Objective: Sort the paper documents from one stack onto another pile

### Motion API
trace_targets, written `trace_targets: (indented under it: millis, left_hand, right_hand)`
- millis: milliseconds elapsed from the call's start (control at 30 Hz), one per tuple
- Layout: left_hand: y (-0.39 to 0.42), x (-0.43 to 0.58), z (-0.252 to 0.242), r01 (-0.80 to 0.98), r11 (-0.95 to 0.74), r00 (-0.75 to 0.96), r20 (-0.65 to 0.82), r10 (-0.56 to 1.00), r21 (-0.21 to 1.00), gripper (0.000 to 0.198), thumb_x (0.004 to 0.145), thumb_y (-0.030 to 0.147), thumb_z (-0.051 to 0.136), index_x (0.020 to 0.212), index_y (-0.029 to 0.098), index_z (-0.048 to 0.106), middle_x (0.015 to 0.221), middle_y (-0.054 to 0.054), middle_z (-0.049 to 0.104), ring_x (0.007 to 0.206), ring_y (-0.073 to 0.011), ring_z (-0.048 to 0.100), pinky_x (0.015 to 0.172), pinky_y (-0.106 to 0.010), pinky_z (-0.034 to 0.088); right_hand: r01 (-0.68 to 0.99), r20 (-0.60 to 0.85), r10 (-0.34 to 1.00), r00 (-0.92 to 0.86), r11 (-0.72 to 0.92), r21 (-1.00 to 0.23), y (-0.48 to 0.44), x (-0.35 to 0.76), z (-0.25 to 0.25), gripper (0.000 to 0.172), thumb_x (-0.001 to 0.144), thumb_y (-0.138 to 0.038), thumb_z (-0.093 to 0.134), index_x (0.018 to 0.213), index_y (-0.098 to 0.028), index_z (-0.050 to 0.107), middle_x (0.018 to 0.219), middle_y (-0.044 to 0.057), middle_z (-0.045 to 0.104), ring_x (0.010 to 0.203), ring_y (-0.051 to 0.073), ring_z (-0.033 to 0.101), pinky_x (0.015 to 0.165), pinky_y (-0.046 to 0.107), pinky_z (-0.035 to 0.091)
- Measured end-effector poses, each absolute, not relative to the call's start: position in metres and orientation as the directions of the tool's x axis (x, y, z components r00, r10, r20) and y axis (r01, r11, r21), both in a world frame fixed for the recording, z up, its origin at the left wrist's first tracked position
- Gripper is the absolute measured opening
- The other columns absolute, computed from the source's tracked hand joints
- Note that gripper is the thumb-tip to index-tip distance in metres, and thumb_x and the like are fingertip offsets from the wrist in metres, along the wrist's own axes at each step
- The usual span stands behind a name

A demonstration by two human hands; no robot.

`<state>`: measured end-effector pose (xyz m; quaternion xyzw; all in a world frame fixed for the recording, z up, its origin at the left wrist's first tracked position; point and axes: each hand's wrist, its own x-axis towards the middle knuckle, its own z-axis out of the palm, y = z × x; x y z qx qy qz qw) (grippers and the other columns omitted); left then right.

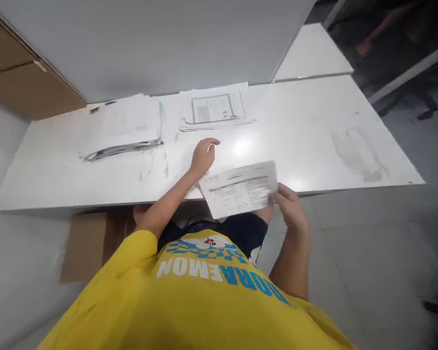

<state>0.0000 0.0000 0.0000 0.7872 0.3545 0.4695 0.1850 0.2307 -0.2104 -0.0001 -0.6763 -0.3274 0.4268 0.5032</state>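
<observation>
A printed sheet of paper point(241, 190) with text and a table of lines is tilted over the front edge of the table. My right hand point(290, 204) pinches its right edge between thumb and fingers. Just above the sheet's left corner is my left hand point(203, 156), its fingers bent and the thumb apart from them, with nothing visible in its grasp. Beyond it lies a paper stack point(217, 108), whose top page carries a dark-bordered box. To the left sits a thicker pile of papers point(129, 121) with uneven edges.
The white table point(295, 131) runs along a grey panel point(160, 43), with a worn patch point(357, 153) on its right part. Cardboard point(32, 73) stands at the back left. Below the table is an open cardboard box point(83, 243). A person's arm point(383, 29) shows at the upper right.
</observation>
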Motion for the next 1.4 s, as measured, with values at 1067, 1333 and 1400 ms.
trace_targets:
  millis: [1067, 1333, 1400]
  left_hand:
    - [-0.044, -0.049, -0.029, 0.579, -0.583, 0.435, 0.389, 0.812, 0.57, 0.012, 0.092, 0.019, 0.057, 0.097, 0.019, 0.067, 0.129, -0.011, 0.067, 0.147, -0.0329, 0.042, 0.11, -0.052, 0.05]
    - [-0.043, -0.051, -0.031, 0.549, -0.612, 0.428, 0.437, 0.791, 0.57, 0.012, 0.091, 0.016, 0.056, 0.095, 0.019, 0.067, 0.125, -0.01, 0.069, 0.145, -0.0323, 0.044, 0.11, -0.052, 0.051]
    - [-0.042, -0.051, -0.031, 0.548, -0.616, 0.43, 0.442, 0.788, 0.566, 0.013, 0.091, 0.015, 0.056, 0.095, 0.019, 0.067, 0.125, -0.011, 0.069, 0.145, -0.0326, 0.044, 0.11, -0.052, 0.051]
  right_hand:
    - [0.795, 0.168, 0.93, 0.327, -0.175, -0.581, 0.136, 0.206, -0.007, 0.043, 0.076, -0.014, 0.049, 0.116, -0.008, 0.065, 0.119, 0.023, 0.059, 0.098, 0.031, 0.06, 0.087, 0.043, 0.047]
    - [0.877, 0.281, 0.896, 0.345, -0.202, -0.436, 0.127, 0.205, -0.018, 0.041, 0.086, -0.019, 0.047, 0.123, -0.007, 0.06, 0.125, 0.025, 0.057, 0.11, 0.033, 0.052, 0.091, 0.044, 0.041]
    - [0.89, 0.364, 0.87, 0.332, -0.161, -0.427, 0.116, 0.195, -0.024, 0.036, 0.09, -0.023, 0.044, 0.118, -0.009, 0.062, 0.121, 0.023, 0.058, 0.108, 0.033, 0.051, 0.09, 0.044, 0.04]
